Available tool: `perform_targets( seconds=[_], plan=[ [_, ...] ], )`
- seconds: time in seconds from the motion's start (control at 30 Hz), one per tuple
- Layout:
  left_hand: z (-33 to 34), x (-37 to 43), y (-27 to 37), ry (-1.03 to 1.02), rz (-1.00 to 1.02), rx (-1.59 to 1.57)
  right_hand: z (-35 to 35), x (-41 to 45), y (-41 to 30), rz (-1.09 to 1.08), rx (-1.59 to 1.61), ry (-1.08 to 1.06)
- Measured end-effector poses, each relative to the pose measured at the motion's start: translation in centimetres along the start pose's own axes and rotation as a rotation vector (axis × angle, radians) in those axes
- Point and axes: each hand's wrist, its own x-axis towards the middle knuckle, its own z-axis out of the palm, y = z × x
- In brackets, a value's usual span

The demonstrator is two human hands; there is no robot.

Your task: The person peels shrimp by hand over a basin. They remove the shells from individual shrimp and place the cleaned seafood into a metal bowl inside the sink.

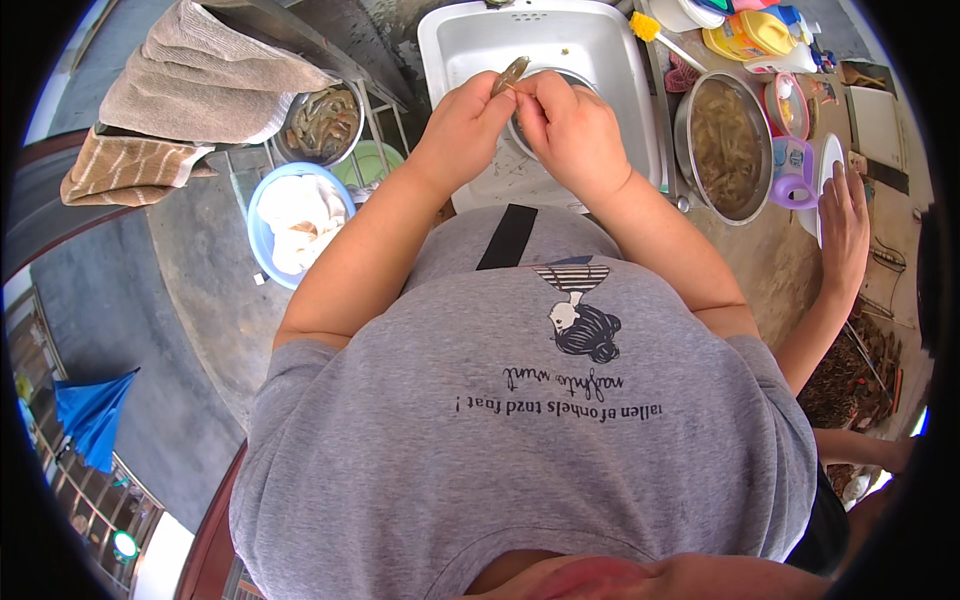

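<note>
Above a white sink (634,112), my left hand (466,135) grips a grey-brown raw shrimp (513,73) between thumb and fingers, one end pointing up and away from me. Close against it, my right hand (579,133) pinches a thin yellowish piece (517,88) at the shrimp's near end; whether it is a pick or part of the shrimp I cannot tell. Beneath the hands a round metal vessel (517,136) stands in the sink, mostly hidden. To the left, shrimp (324,124) fill a metal bowl. More shrimp (724,146) lie in cloudy water in a steel basin (759,180) on the right.
Towels (202,82) hang at left, above a blue basin (259,240) of white cloth. A yellow-headed brush (646,27), a yellow detergent bottle (742,36) and a purple-handled jug (795,174) stand at right. Another person's hand (844,202) touches a white plate (829,154).
</note>
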Motion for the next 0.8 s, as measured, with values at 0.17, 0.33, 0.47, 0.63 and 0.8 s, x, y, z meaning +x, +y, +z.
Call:
perform_targets(
  seconds=[0.17,0.33,0.47,0.63,0.8],
  plan=[
    [0.3,-0.1,-0.3,0.02,0.084,0.15,0.2,0.1,0.3,-0.072,-0.009,0.072],
    [0.5,0.0,-1.1,0.007,0.152,0.13,0.2,0.2,0.1,-0.001,0.059,0.013],
    [0.4,0.0,-0.9,-0.025,0.152,0.126,-0.3,0.3,0.2,0.054,0.141,-0.047],
    [0.6,-0.1,-1.2,-0.064,0.154,0.118,-0.2,0.2,0.8,-0.022,0.128,-0.123],
    [0.3,-0.2,-1.4,-0.138,0.21,0.154,-0.6,0.0,1.0,0.159,0.32,-0.224]
  ],
)
